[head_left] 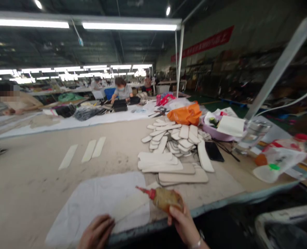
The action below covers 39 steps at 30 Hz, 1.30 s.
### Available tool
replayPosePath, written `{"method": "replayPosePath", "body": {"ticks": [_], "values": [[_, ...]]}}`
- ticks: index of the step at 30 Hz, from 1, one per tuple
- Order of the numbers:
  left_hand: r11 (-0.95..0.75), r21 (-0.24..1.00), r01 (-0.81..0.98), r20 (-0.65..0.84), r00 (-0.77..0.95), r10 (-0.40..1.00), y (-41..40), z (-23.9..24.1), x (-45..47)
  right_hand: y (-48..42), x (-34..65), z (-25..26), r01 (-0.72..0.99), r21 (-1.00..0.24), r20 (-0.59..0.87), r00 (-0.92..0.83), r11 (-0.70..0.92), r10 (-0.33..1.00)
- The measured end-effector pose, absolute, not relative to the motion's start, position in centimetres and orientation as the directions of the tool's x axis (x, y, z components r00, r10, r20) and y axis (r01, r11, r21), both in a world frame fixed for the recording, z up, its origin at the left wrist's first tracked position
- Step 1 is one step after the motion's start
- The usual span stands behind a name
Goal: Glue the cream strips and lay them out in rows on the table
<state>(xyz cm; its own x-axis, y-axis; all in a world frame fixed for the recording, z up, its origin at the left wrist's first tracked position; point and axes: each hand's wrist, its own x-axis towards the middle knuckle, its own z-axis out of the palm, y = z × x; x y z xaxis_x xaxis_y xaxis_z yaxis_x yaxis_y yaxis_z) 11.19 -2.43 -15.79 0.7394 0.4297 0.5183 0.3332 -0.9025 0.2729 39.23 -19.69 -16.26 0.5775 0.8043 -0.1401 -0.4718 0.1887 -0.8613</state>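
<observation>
My right hand point(184, 224) is closed around a squeeze bottle of amber glue point(166, 199) with a red nozzle pointing left over a white sheet point(96, 204). My left hand point(96, 232) rests at the sheet's near edge, fingers curled down on a pale strip point(129, 207) lying on it. A heap of white and beige insole-shaped pieces point(173, 148) lies just beyond, on the table's right half.
Three pale strips point(87, 152) lie side by side at mid-table. An orange bag point(186, 114), a pink basin point(215, 133), a black phone point(214, 151) and plastic packets point(278, 162) crowd the right. Other people work at far tables. A slanted metal pole point(278, 69) rises at right.
</observation>
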Motion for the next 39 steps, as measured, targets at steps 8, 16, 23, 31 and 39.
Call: {"method": "replayPosePath", "body": {"ticks": [8, 16, 23, 31, 39], "values": [[-0.882, 0.324, 0.342, 0.429, 0.778, 0.459, -3.0, -16.8, 10.3, -20.1, 36.9, -15.7, 0.109, -0.991, 0.127, 0.576, 0.078, 0.808], [-0.876, 0.339, 0.342, 0.425, 0.775, 0.467, -3.3, -16.3, 10.3, -18.9, 33.9, -15.8, 0.505, -0.862, 0.293, 0.427, 0.043, 0.855], [-0.859, 0.379, 0.345, 0.389, 0.783, 0.486, -3.3, -16.8, 9.8, -18.1, 32.8, -15.6, 0.608, -0.793, 0.333, 0.382, 0.037, 0.862], [-0.869, 0.367, 0.332, 0.413, 0.779, 0.473, -3.4, -16.8, 9.7, -17.1, 31.8, -15.5, 0.642, -0.762, 0.353, 0.304, 0.083, 0.885], [-0.871, 0.362, 0.334, 0.407, 0.783, 0.469, -3.3, -16.9, 9.8, -16.9, 31.8, -15.8, 0.596, -0.799, 0.329, 0.326, 0.077, 0.886]]}}
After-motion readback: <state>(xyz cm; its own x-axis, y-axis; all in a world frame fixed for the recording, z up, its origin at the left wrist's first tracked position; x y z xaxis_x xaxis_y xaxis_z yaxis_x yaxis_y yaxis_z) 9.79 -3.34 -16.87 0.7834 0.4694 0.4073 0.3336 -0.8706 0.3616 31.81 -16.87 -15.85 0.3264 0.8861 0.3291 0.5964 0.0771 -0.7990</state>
